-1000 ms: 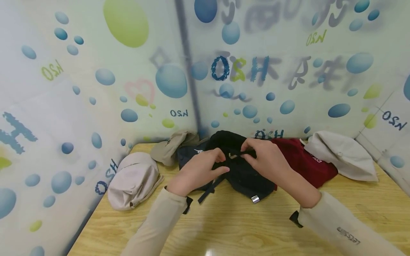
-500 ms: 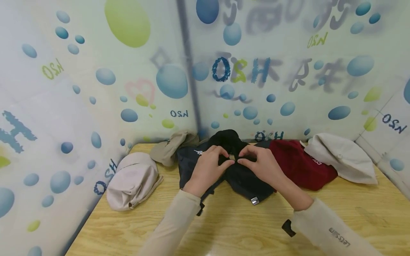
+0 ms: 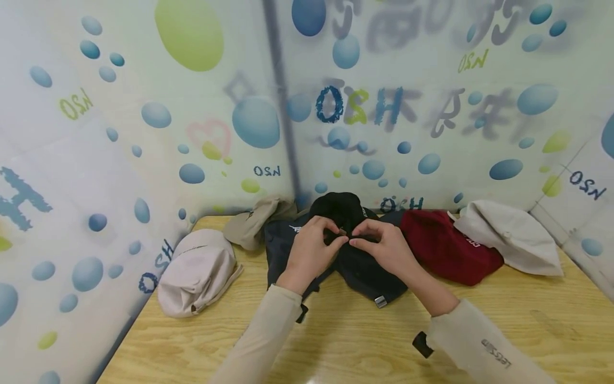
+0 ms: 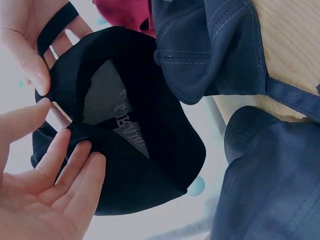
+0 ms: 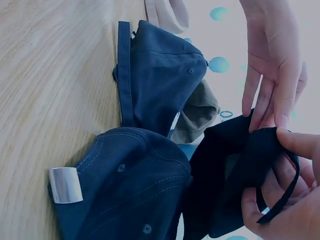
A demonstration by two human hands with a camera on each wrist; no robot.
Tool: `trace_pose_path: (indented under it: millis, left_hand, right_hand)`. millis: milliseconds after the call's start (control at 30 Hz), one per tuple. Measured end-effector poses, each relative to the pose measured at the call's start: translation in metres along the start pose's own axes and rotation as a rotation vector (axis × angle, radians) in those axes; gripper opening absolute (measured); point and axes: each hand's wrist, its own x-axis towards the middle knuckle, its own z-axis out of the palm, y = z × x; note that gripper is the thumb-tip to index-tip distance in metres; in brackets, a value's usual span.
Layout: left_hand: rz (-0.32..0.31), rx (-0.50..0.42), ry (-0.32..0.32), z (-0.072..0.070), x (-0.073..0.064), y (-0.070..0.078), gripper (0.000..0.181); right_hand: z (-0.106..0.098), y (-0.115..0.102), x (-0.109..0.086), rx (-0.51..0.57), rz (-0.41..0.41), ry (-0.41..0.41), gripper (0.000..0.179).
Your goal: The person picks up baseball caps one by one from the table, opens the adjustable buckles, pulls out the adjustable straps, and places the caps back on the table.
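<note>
A black baseball cap (image 3: 336,205) is held up off the table, its open underside showing in the left wrist view. My left hand (image 3: 309,253) pinches the small metal buckle (image 4: 59,116) at the back of this cap between thumb and forefinger. Close beside it, my right hand (image 3: 390,253) pinches the cap's strap (image 4: 56,26), which loops over the fingers in the right wrist view. The two hands' fingertips nearly meet. Whether the strap passes through the buckle is hidden by the fingers.
Below the hands lie a dark navy cap (image 3: 371,277) with a silver clasp (image 5: 66,185) and another navy cap (image 3: 278,245). A maroon cap (image 3: 443,248) and an off-white cap (image 3: 513,237) sit right; a khaki cap (image 3: 251,224) and a pale beige cap (image 3: 196,272) sit left, before the wall.
My hands have come together at the black cap's buckle. One second ago the right hand held the strap further right and the left hand's fingers were spread apart.
</note>
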Motion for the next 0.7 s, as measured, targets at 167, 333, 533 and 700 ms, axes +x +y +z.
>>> trace_pose_path:
  millis: [167,333,533,700]
  left_hand:
    - [0.0,0.014,0.003,-0.0004,0.0005,0.0006,0.019]
    - [0.004,0.037,0.014,0.0015,0.0012,0.0017,0.018]
    - [0.023,0.077,0.032,0.0025,0.0017,0.0033,0.016]
    - [0.038,0.127,0.042,0.0028,0.0021,0.0051,0.014]
  right_hand:
    - [0.0025,0.0019,0.0002,0.023,0.006,-0.009,0.008]
    - [0.0049,0.003,0.0006,0.045,0.001,-0.023,0.008]
    - [0.0077,0.004,0.0019,0.055,-0.01,-0.028,0.006]
    - [0.0085,0.0043,0.0012,0.062,-0.012,-0.023,0.005]
